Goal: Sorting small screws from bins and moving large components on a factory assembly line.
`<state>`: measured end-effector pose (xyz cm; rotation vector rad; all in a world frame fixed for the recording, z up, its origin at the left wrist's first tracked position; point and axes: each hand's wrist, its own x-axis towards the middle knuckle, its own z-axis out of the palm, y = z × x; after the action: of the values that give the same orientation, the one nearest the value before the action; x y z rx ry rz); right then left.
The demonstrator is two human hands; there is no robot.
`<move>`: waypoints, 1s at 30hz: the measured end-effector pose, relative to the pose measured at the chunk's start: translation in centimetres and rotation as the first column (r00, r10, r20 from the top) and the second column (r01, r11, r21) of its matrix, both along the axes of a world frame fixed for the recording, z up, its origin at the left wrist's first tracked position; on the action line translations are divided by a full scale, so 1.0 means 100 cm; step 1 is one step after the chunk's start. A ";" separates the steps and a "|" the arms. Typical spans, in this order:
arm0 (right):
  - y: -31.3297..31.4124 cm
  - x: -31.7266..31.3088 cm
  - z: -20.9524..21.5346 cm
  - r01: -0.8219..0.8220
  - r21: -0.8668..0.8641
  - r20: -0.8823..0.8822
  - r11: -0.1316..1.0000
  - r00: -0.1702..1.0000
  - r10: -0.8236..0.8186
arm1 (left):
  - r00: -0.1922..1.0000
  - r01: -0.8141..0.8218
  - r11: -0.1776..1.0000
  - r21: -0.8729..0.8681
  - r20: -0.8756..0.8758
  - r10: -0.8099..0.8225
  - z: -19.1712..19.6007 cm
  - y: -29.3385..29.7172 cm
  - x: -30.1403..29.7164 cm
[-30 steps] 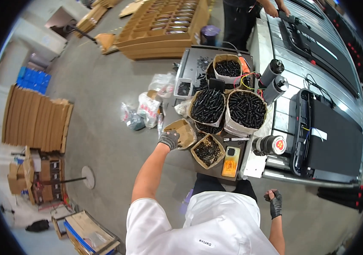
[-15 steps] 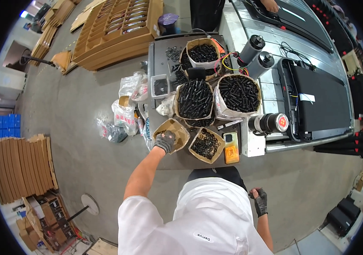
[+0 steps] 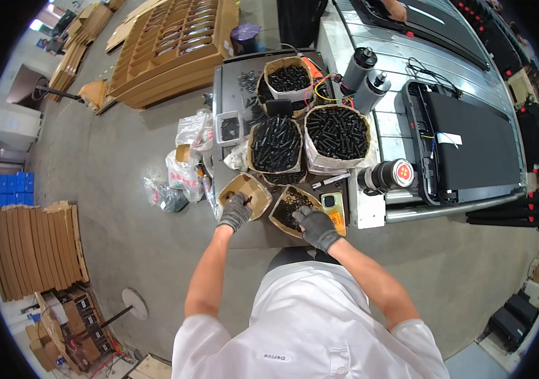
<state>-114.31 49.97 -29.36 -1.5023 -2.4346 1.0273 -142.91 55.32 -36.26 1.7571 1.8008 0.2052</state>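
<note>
My left hand [image 3: 236, 213], in a grey fingerless glove, reaches into a small open carton [image 3: 261, 197] at the table's near left. Its fingers are curled in; what they hold, if anything, is too small to make out. My right hand [image 3: 318, 228], gloved the same way, is over the neighbouring carton [image 3: 276, 218] of small black rings [image 3: 291, 203]. Its fingers stretch down to the rings, with their tips apart. Behind the cartons stand bags of black cylindrical parts [image 3: 274, 146] and more black parts [image 3: 338, 132]. A phone [image 3: 333, 205] lies beside my right hand.
Two grey cylinders [image 3: 370, 91] with coloured wires stand at the conveyor edge. A black capped cylinder [image 3: 386, 177] sits on the right corner. Black panels [image 3: 472, 139] lie on the metal rollers [image 3: 396, 126]. Another person's hand [image 3: 396, 11] is at the top. Plastic bags [image 3: 184, 167] lie left.
My right hand has come up from beside my body to the carton of rings. My left hand stays in the left carton. The view has shifted slightly.
</note>
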 end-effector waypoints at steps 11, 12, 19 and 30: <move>0.017 -0.028 -0.118 -0.110 0.094 0.215 0.989 0.973 0.088 | 0.472 -0.569 0.732 -0.374 0.581 0.663 0.080 -0.168 0.063; 0.019 -0.028 -0.119 -0.098 0.024 0.212 0.995 0.973 0.091 | 0.414 -0.588 0.695 -0.414 0.585 0.698 0.084 -0.180 0.070; 0.034 -0.016 -0.097 0.117 -0.053 -0.035 0.992 0.992 -0.119 | 0.392 -0.553 0.715 -0.427 0.624 0.676 0.070 -0.183 0.083; -0.005 0.013 -0.044 -0.129 -0.930 -0.347 0.343 0.007 -0.938 | 0.607 -0.224 0.941 -0.255 0.718 0.339 0.038 -0.112 0.054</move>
<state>-113.00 49.51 -33.79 -0.9659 -0.2115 2.0601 -137.56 44.15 -32.44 1.0082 1.3785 0.8025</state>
